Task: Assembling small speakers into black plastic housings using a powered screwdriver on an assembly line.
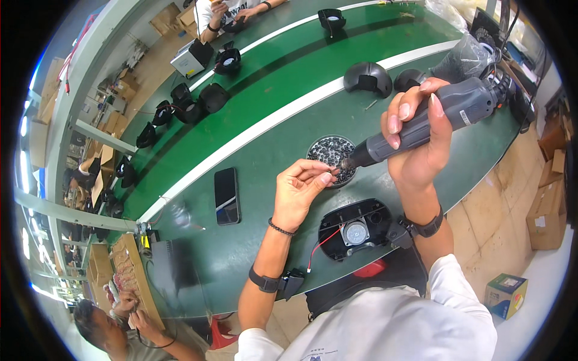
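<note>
My right hand (418,129) is wrapped round a dark grey electric screwdriver (415,129), tilted so its tip points down and left. The tip is above a round dish (309,153) filled with small dark screws (331,147). Beside that tip, the fingertips of my left hand (304,186) are pinched together; whatever is between them is too small to make out. Nearer to me lies an open black plastic housing (330,243) with a round silver speaker (355,232) in it. A red wire (319,248) with a white plug trails from its left side.
A black phone (227,196) lies left of the dish. Dark rounded shells (368,79) and a clear plastic bag (466,57) are at the far right. Across the green conveyor (265,93) stand more black housings (227,60). Other people work at the far side and lower left.
</note>
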`<state>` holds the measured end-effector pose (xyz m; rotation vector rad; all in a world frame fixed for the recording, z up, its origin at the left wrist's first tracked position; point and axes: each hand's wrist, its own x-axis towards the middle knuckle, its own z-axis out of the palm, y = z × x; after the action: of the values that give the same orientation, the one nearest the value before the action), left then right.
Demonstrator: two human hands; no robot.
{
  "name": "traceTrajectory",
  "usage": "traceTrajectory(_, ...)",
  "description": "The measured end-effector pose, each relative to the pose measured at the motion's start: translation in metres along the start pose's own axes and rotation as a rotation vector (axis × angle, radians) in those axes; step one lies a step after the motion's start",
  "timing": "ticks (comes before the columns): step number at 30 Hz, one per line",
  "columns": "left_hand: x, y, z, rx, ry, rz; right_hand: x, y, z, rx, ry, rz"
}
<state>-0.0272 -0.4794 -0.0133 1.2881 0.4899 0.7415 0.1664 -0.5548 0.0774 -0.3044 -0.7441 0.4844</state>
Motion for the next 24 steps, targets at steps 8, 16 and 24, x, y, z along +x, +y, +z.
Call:
traceTrajectory(8,-0.001,0.003,0.006,0.003,-0.011,0.007,-0.001,-0.004,-0.001,0.012,-0.019,-0.008)
traceTrajectory(16,-0.005,0.008,0.010,0.009,-0.058,-0.010,-0.004,-0.009,0.003,-0.045,-0.182,0.020)
traceTrajectory(24,-0.013,0.027,0.017,0.040,-0.153,0.027,-0.005,-0.027,0.013,0.017,-0.149,0.037)
